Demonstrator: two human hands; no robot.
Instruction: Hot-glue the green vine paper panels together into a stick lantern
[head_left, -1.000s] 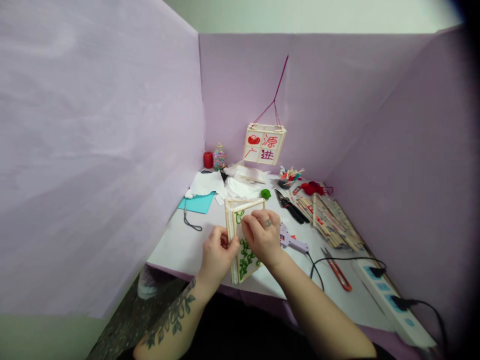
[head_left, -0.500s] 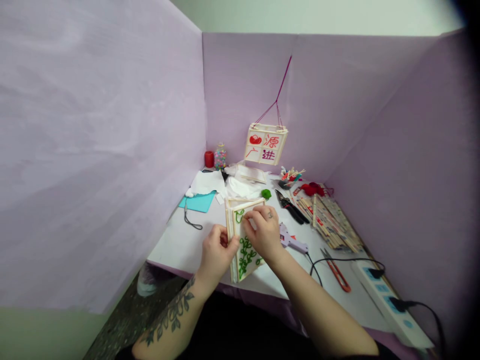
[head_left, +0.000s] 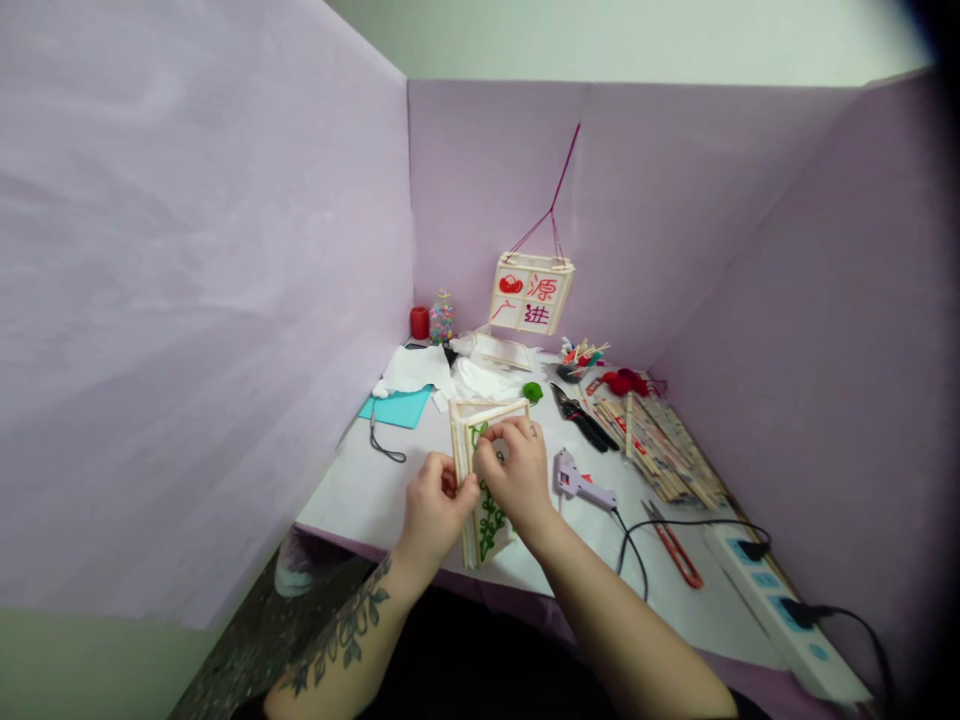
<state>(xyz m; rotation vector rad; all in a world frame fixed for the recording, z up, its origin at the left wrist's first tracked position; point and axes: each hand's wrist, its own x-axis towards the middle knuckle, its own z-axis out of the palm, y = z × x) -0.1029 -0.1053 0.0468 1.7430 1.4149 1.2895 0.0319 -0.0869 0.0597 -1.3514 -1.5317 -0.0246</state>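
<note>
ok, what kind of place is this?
Likely a craft booth: purple panels around a table with a glue gun, a pile of wooden sticks and a stick frame.

We see lilac partition walls on three sides: left panel (head_left: 187, 300), back panel (head_left: 660, 190), right panel (head_left: 825, 320). Pale green room wall (head_left: 600, 40) above. White table (head_left: 360, 490) between them. Dark speckled floor (head_left: 247, 640) lower left. Even, soft light.

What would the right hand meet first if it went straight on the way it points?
The right hand touches the stick-framed vine panel, so that comes first; past its top edge the line seems to run toward the white paper, though depth is unclear.
</note>
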